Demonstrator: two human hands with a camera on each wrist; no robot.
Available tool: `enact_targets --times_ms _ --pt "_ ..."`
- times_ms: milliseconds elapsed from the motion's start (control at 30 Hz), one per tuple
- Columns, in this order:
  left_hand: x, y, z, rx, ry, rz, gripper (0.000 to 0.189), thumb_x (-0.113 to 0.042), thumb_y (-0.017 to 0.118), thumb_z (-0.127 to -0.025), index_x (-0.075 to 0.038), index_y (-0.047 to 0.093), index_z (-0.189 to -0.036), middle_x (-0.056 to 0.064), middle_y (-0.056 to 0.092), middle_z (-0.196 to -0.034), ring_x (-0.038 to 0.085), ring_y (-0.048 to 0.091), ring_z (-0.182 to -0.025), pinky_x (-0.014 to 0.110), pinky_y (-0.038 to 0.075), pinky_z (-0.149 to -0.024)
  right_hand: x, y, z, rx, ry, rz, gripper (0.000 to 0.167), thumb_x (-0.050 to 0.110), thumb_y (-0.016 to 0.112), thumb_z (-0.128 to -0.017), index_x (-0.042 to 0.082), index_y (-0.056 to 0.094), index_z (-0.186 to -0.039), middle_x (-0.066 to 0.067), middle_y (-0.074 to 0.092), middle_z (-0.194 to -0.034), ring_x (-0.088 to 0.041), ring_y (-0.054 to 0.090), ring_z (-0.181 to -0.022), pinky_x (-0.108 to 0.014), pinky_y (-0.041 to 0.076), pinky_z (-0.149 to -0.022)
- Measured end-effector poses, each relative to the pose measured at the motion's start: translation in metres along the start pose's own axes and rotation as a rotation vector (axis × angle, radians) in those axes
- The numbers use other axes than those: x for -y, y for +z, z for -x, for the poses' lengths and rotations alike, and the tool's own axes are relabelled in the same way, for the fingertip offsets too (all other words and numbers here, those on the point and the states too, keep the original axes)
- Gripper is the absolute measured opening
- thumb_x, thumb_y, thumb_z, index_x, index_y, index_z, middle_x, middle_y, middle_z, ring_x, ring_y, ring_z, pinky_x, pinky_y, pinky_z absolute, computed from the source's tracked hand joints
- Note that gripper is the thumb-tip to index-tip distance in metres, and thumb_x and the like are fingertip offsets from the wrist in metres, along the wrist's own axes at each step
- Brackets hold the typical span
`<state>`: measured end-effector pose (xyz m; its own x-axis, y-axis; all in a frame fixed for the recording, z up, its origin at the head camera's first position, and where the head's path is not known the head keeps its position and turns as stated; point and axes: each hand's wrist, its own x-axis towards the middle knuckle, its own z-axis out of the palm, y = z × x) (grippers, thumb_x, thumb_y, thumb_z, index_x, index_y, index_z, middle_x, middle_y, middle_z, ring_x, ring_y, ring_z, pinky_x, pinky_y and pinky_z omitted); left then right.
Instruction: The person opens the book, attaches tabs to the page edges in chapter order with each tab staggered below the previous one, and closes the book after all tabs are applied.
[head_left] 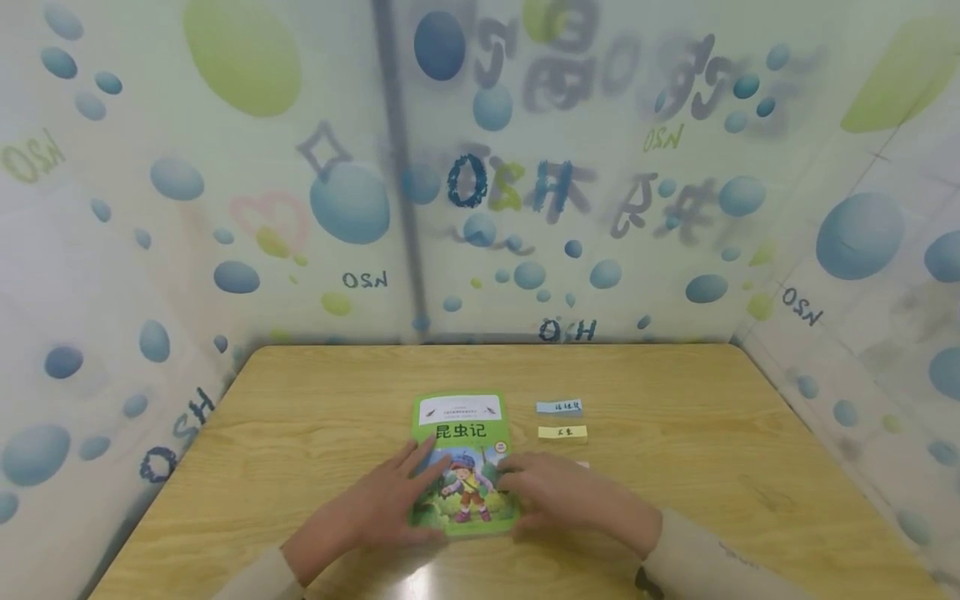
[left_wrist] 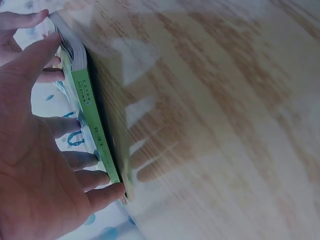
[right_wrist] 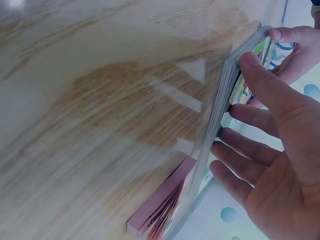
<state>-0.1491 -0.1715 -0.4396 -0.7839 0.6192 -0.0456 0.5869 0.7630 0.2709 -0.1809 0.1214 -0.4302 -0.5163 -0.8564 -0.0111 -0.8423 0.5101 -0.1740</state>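
Observation:
A green-covered children's book (head_left: 467,492) lies flat on the table, its cover showing a cartoon child in a cap and large Chinese characters. My left hand (head_left: 378,502) is at its left side, fingers spread, some overlapping the cover. In the left wrist view those fingers reach along the green spine (left_wrist: 92,117), the thumb near the corner of the page block. My right hand (head_left: 558,493) is at the opposite side, with loosely bent fingers at the page edges (right_wrist: 220,100) in the right wrist view. Neither hand is wrapped around the book.
Right of the book lie a blue paper strip (head_left: 558,407) and a yellow one (head_left: 562,433), both with handwriting. A pink pad of paper strips (right_wrist: 162,200) sits beside the page edges, mostly hidden by my right hand in the head view. Patterned curtains (head_left: 645,250) surround the wooden table (head_left: 315,417).

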Motion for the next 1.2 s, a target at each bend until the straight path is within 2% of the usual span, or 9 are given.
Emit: enact_targets --times_ms 167,533,733,900,1033,1133,1200 --pt "-0.002 -0.003 0.0 0.017 -0.004 -0.001 0.104 -0.072 0.068 -0.082 -0.009 0.034 -0.159 0.028 0.019 -0.162 0.056 0.025 -0.141 0.067 0.036 -0.104 0.0 -0.002 0.0 0.017 0.01 -0.018 0.053 0.041 0.084 -0.08 0.012 0.07 -0.122 -0.007 0.062 -0.133 -0.017 0.061 -0.114 -0.032 0.051 -0.096" --pt "-0.001 -0.004 0.002 0.007 -0.002 0.024 0.105 -0.069 0.072 -0.081 -0.009 0.035 -0.158 0.028 0.021 -0.161 0.057 0.026 -0.14 0.068 0.036 -0.104 0.002 -0.009 -0.003 0.079 -0.002 -0.007 0.047 0.038 0.083 -0.084 0.014 0.07 -0.122 -0.006 0.061 -0.134 -0.014 0.062 -0.11 -0.03 0.051 -0.095" --pt "-0.003 -0.006 0.003 0.001 0.008 0.026 0.104 -0.07 0.072 -0.081 -0.01 0.035 -0.158 0.028 0.023 -0.161 0.056 0.03 -0.139 0.068 0.037 -0.103 0.002 -0.014 -0.005 0.089 -0.043 -0.018 0.041 0.03 0.083 -0.084 0.014 0.07 -0.119 0.003 0.067 -0.12 -0.001 0.06 -0.088 -0.018 0.051 -0.081" --pt "-0.004 -0.005 0.0 -0.023 0.034 0.02 0.104 -0.069 0.072 -0.081 -0.012 0.034 -0.159 0.025 0.025 -0.161 0.053 0.032 -0.139 0.067 0.037 -0.104 0.003 -0.017 -0.005 0.075 -0.07 -0.013 0.037 0.028 0.083 -0.084 0.014 0.071 -0.115 0.008 0.067 -0.107 0.004 0.054 -0.077 -0.013 0.047 -0.072" --pt "-0.006 -0.005 -0.001 -0.045 0.059 0.009 0.103 -0.067 0.072 -0.083 -0.011 0.032 -0.159 0.023 0.025 -0.162 0.051 0.031 -0.14 0.065 0.036 -0.105 0.005 -0.022 -0.005 0.027 -0.113 0.04 0.032 0.028 0.083 -0.083 0.015 0.071 -0.109 0.011 0.065 -0.097 0.004 0.05 -0.072 -0.011 0.045 -0.069" --pt "-0.006 -0.005 -0.001 -0.064 0.076 -0.01 0.102 -0.065 0.074 -0.083 -0.009 0.032 -0.159 0.023 0.026 -0.162 0.05 0.032 -0.141 0.064 0.038 -0.105 0.007 -0.027 -0.004 -0.019 -0.144 0.092 0.032 0.028 0.083 -0.082 0.015 0.071 -0.109 0.01 0.066 -0.097 0.003 0.053 -0.075 -0.013 0.046 -0.072" --pt "-0.005 -0.005 -0.001 -0.074 0.082 -0.021 0.102 -0.063 0.075 -0.083 -0.009 0.033 -0.158 0.023 0.026 -0.161 0.05 0.033 -0.141 0.063 0.039 -0.104 0.008 -0.03 -0.004 -0.039 -0.158 0.115 0.036 0.03 0.084 -0.082 0.014 0.071 -0.112 0.007 0.068 -0.103 0.0 0.059 -0.083 -0.016 0.049 -0.078"
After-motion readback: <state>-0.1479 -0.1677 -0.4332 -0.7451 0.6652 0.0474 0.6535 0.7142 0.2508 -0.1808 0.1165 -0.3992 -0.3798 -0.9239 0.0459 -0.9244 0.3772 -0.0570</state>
